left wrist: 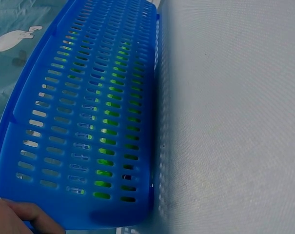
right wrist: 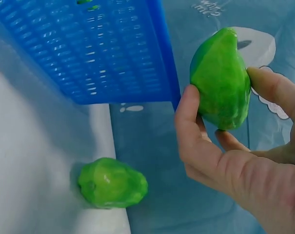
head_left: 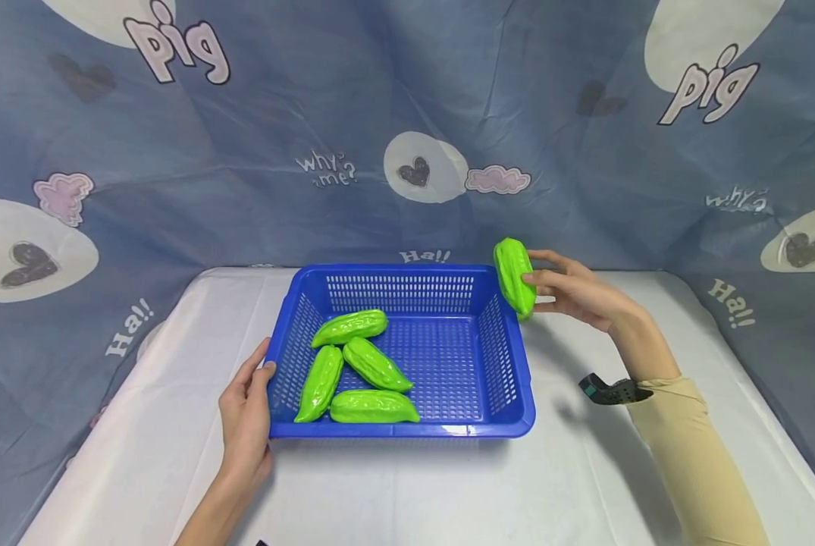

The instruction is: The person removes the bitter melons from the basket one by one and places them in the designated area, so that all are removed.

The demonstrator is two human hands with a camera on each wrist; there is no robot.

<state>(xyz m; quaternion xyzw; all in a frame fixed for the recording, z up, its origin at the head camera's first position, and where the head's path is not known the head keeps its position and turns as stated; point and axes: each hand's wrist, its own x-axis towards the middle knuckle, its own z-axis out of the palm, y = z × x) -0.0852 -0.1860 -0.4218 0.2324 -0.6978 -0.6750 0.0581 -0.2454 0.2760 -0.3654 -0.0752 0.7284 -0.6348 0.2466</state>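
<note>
A blue perforated basket (head_left: 396, 430) holds several bumpy green vegetables (head_left: 374, 406) on its left side. My left hand (head_left: 246, 417) grips the basket's left rim, thumb on top; the left wrist view shows its fingers (left wrist: 32, 214) at a lower corner of the basket wall (left wrist: 101, 73). Above the basket's right rim, near the back corner, my right hand (head_left: 578, 292) pinches another green vegetable (head_left: 513, 273) between thumb and fingers. The right wrist view shows this held vegetable (right wrist: 220, 83) beside the basket's outer wall (right wrist: 123, 58), with the hand (right wrist: 235, 165) around it.
In the right wrist view one more green vegetable (right wrist: 112, 184) lies outside the basket at the edge of the white tabletop (right wrist: 35, 161). A blue printed cloth (head_left: 243, 152) hangs behind and beside the table. The right forearm wears a black wristband (head_left: 608, 390).
</note>
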